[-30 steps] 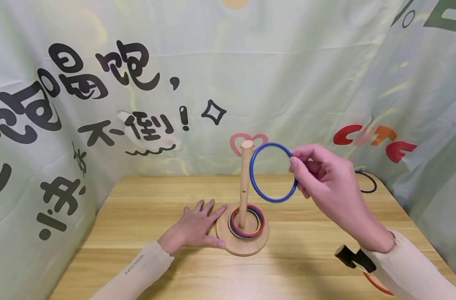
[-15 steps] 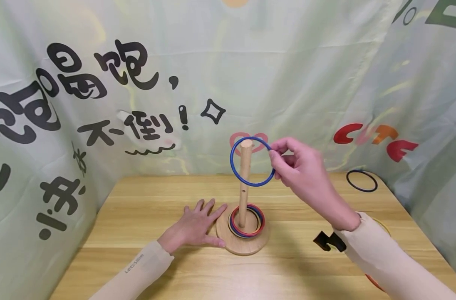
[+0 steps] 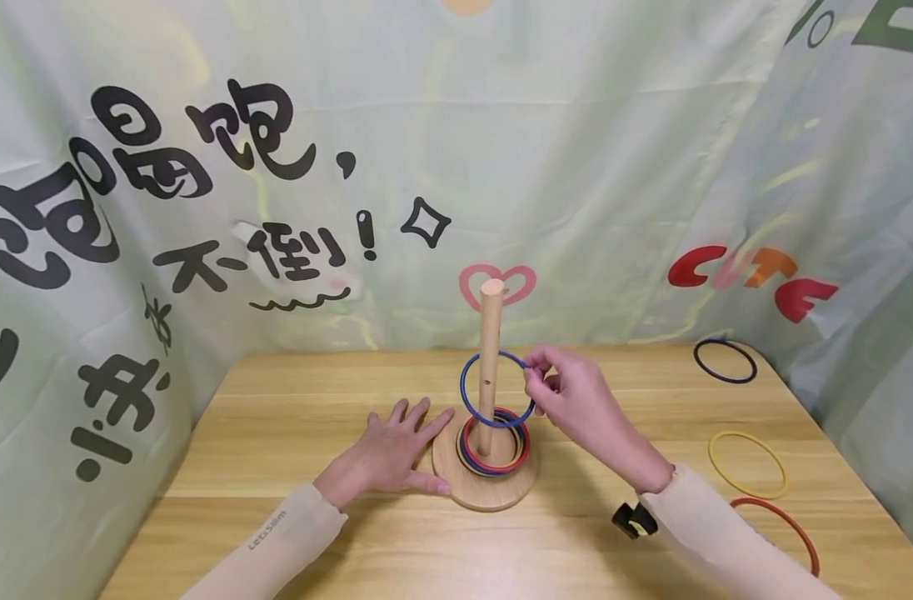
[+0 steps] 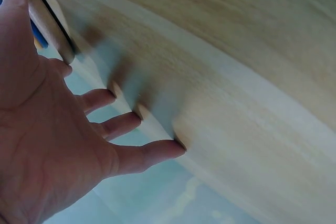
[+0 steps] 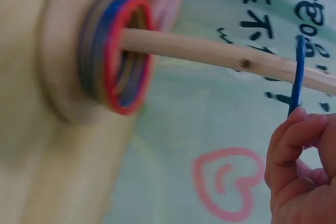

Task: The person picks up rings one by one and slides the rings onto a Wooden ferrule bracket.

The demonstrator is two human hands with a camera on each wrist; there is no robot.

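Around the peg, the blue ring, probably light and stiff, suits holding by its rim, where the right hand pinches, the left hand with fingers spread.

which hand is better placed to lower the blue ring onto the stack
Probably the right hand: its fingers pinch the blue ring, which is around the wooden post, above the stacked rings. The left hand lies spread at the base, holding no ring.
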